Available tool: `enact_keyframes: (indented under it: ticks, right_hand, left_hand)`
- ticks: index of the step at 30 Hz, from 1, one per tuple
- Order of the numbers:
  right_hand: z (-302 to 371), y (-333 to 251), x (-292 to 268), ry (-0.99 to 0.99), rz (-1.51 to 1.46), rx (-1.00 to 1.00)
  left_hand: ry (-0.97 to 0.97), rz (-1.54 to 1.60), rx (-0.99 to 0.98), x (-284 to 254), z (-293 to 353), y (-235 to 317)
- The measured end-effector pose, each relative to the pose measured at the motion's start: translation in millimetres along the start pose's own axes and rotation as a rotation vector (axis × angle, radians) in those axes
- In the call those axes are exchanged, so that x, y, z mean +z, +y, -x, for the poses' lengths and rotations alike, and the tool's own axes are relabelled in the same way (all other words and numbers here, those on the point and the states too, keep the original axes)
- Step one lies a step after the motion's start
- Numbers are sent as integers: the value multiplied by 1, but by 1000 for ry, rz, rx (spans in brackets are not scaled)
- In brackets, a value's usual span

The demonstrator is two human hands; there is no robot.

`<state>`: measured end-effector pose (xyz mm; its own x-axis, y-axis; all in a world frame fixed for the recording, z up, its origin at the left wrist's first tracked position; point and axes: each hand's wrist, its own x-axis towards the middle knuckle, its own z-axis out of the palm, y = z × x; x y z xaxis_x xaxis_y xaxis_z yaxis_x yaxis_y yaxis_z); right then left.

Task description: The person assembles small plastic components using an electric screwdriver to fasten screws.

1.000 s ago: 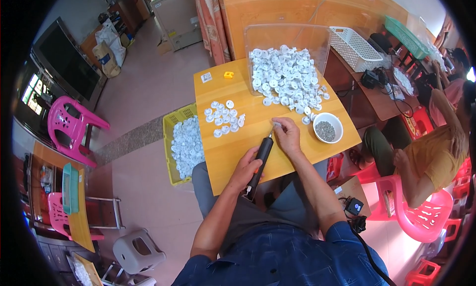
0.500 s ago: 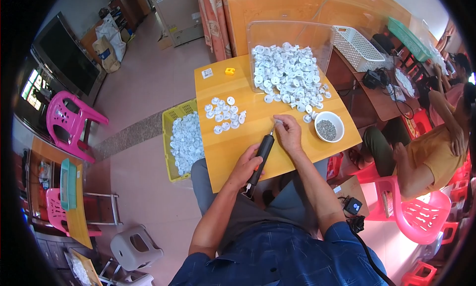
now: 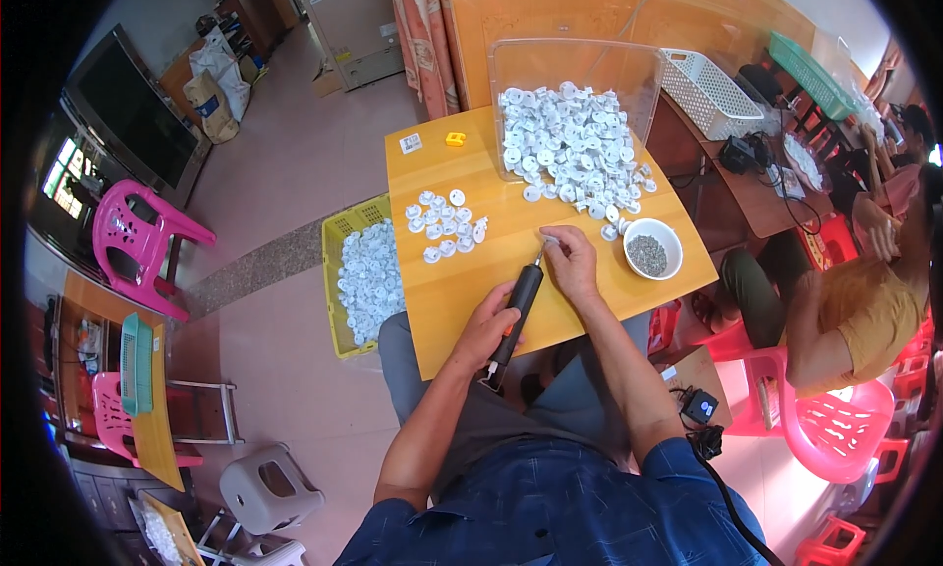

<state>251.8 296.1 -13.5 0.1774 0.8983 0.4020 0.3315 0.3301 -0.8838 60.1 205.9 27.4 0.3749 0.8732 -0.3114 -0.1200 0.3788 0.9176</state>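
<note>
My left hand [image 3: 488, 328] is wrapped round a black electric screwdriver [image 3: 521, 309], whose bit slants up toward the fingertips of my right hand [image 3: 573, 264]. Those right fingertips are pinched at the bit's end on a small white piece, mostly hidden by the fingers. To the left on the wooden table [image 3: 580, 316] lies a group of round white plastic parts [image 3: 447, 223]. A white bowl [image 3: 676, 254] of small grey metal screws [image 3: 646, 256] stands right of my right hand. Beyond it, a heap of similar white parts [image 3: 565, 149] spills from a clear bin [image 3: 575, 60].
A yellow crate [image 3: 340, 321] full of white parts stands left of the table. A small yellow piece [image 3: 455, 139] lies near the far edge. Another person in a yellow shirt [image 3: 864, 311] sits at right by a pink chair [image 3: 835, 424]. A grey stool [image 3: 267, 492] stands lower left.
My hands and the screwdriver stay almost in place. At right, the person in the yellow shirt has shifted an arm and leaned slightly.
</note>
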Motion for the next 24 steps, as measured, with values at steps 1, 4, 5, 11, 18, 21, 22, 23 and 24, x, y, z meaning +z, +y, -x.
enact_keyframes:
  ticks: [1,4,5,11,18,21,22,23,24]
  right_hand:
    - [0,0,0,-1,11,-6]
    - [0,2,-1,-8,17,-8]
    - [0,3,-1,-13,13,-3]
    - [1,5,1,6,18,20]
    - [0,11,1,2,16,50]
    - [0,10,3,8,-26,143]
    - [0,10,3,3,-31,158]
    - [0,10,3,-2,-37,174]
    - [0,11,3,-4,-36,174]
  left_hand:
    - [0,0,1,0,0,0]
    - [-3,0,11,1,1,1]
    - [-1,15,9,2,2,2]
    - [7,18,20,0,3,0]
    - [13,26,8,3,4,2]
    - [17,21,18,2,4,0]
    - [19,22,19,2,3,0]
    - [14,23,24,2,3,-1]
    - [7,23,28,2,3,-1]
